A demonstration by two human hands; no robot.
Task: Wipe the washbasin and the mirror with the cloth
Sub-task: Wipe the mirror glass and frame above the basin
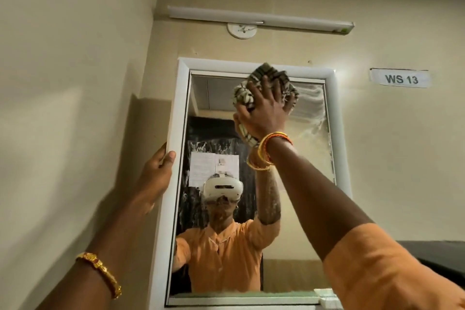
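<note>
Head view, the only one supplied. I take the mirror (251, 184) as my landmark: a tall glass in a white frame (176, 158) on a cream wall.

Hands: my right hand (264, 113) is spread flat with its fingers clamped over the cloth (266, 78), pressing it against the glass at the mirror's top edge, slightly right of centre. My left hand (157, 171) is curled around the frame's left side at about mid-height, bracing it, with the thumb on the front face.

Progress, as a judgement: mirror wiping is under way and unfinished. Pale streaks and a cloudy film show on the glass right of the cloth and down the mirror's right side; spatter marks sit across the middle. The lower part looks clearer. The washbasin lies out of view below the mirror, so I cannot tell whether it has been wiped.

Cloth: bunched into a wad, checked in dark and pale bands, with folds bulging above the fingertips and a tail hanging below the palm toward the wrist.

Above the mirror hangs a tube light (261, 19); to its right, a label reading WS 13 (400, 79).
</note>
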